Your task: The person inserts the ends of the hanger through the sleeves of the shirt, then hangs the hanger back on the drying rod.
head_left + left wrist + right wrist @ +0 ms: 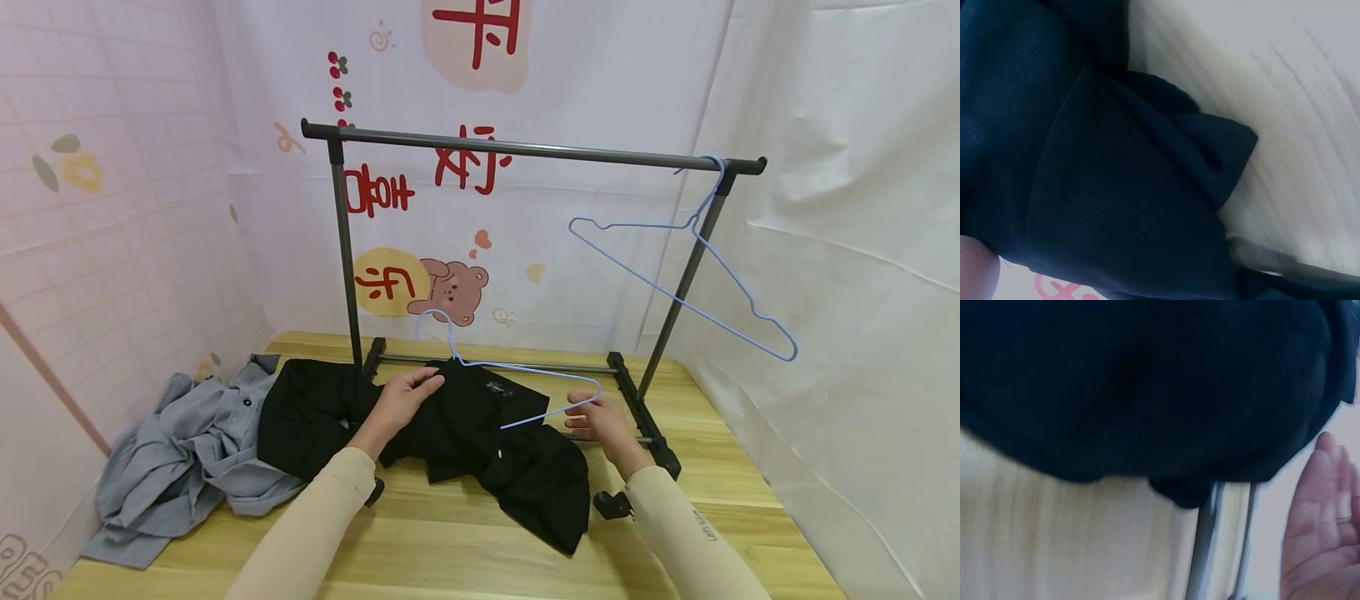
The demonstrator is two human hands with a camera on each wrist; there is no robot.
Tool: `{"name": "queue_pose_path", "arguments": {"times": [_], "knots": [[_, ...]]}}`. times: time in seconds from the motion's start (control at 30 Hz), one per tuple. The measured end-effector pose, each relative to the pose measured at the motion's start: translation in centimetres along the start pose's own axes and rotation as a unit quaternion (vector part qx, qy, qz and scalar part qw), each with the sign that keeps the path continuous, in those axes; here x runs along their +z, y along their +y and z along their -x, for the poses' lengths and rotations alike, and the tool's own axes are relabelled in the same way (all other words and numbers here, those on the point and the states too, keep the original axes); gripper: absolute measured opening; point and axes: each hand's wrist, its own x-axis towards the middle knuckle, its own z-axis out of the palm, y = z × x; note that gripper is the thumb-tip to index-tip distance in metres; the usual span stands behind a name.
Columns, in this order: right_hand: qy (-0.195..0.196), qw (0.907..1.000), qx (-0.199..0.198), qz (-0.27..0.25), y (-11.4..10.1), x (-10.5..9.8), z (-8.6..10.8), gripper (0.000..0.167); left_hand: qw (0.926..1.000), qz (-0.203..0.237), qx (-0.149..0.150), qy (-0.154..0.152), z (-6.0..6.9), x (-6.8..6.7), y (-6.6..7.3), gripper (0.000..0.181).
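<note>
A black shirt (pixel 465 417) with a small label hangs partly on a blue wire hanger (pixel 551 368) in the head view. My left hand (pixel 403 404) grips the shirt just below the hanger's hook, with the left end of the hanger hidden by the cloth. The hanger's right end is bare, and my right hand (pixel 603 423) is beside it with fingers extended; whether they touch the wire is unclear. Black cloth (pixel 1129 187) fills much of the left wrist view. In the right wrist view, the right hand's fingers (pixel 1322 487) are straight beside the cloth.
A dark metal clothes rack (pixel 510 148) stands behind the hands, with a second blue hanger (pixel 645 279) at its right end. A heap of grey clothing (pixel 187 450) and black cloth (pixel 307 408) lie on the left of the wooden table (pixel 420 558).
</note>
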Motion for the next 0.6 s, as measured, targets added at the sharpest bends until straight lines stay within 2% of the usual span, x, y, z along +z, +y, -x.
{"name": "queue_pose_path", "arguments": {"times": [0.17, 0.3, 0.6], "knots": [[-0.022, 0.9971, 0.012, 0.071, -0.7, 2.4, 0.6, 0.057, 0.9997, 0.02, 0.0, -0.017, 0.0, -0.2, 0.2, 0.044], [-0.026, 0.9945, 0.021, 0.099, -1.6, 3.8, 1.2, 0.063, 0.9994, 0.025, 0.009, -0.022, -0.1, -0.3, 0.3, 0.043], [-0.055, 0.9828, 0.049, 0.169, -2.1, 5.4, 1.7, 0.035, 0.9993, 0.029, 0.015, -0.018, -0.1, -0.3, 0.6, 0.039]]}}
